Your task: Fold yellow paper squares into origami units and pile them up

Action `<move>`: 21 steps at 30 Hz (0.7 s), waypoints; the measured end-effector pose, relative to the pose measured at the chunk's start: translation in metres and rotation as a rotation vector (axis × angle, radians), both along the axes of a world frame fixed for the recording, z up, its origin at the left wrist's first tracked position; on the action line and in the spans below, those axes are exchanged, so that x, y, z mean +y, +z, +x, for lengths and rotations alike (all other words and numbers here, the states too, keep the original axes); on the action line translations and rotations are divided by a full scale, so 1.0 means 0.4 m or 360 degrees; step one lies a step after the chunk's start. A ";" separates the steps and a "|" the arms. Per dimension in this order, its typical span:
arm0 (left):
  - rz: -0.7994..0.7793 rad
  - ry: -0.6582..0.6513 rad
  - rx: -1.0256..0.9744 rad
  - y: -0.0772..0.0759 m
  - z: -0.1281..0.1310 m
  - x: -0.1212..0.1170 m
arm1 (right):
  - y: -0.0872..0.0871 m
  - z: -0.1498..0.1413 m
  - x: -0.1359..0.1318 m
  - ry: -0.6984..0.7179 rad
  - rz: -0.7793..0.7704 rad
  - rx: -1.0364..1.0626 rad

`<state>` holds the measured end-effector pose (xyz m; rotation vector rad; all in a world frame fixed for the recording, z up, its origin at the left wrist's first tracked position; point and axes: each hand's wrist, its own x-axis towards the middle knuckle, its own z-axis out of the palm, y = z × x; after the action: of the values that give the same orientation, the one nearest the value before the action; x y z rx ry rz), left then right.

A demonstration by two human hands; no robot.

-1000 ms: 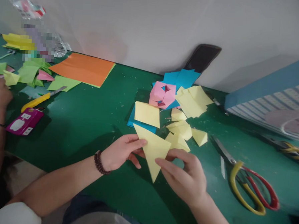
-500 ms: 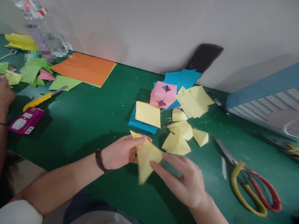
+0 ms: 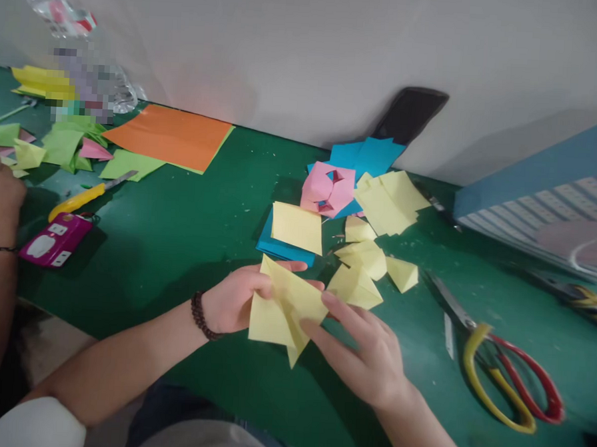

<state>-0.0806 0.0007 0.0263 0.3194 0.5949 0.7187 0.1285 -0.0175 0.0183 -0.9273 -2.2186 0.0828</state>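
On the green worktop [image 3: 198,231], by the clock around the held sheet, a cutter [image 3: 77,202] lies at ten and orange paper [image 3: 170,137] at eleven. At nine, the left hand [image 3: 234,299] has its fingers clamped on the folded yellow sheet [image 3: 271,319], thumb uppermost, above the worktop, with a blue stack [image 3: 284,251] at twelve. Yellow pieces [image 3: 358,288] lie near two, the right hand [image 3: 369,360] at four pinches the sheet's right edge, and scissors [image 3: 469,324] rest just past three.

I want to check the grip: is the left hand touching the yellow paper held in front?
Touching. The head view shows it: the thumb of the left hand lies over the near face of the yellow paper.
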 end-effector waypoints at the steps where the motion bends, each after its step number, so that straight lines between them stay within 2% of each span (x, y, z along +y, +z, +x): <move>1: -0.0016 -0.0013 0.0089 0.004 0.001 0.000 | 0.000 0.002 0.004 -0.0018 0.0005 0.0039; 5: -0.0086 0.0018 0.0400 0.014 0.001 0.001 | 0.008 0.019 0.024 0.0057 0.0212 -0.0031; 9: 0.0055 -0.0059 0.0544 0.023 -0.007 0.006 | 0.024 0.035 0.040 0.0089 0.0387 -0.0162; 12: 0.0182 -0.0098 0.0682 0.030 -0.011 0.007 | 0.033 0.040 0.046 0.0122 0.0287 -0.0150; 16: 0.0372 -0.0081 0.0912 0.031 -0.010 0.000 | 0.039 0.040 0.046 0.0217 0.0020 -0.0097; 21: 0.0692 -0.0269 0.1011 0.024 -0.012 -0.003 | 0.041 0.037 0.041 0.0334 -0.0237 -0.0030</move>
<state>-0.0852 -0.0006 0.0358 1.0128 0.9956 0.5723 0.1435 -0.0013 0.0346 -0.7723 -2.3460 0.3419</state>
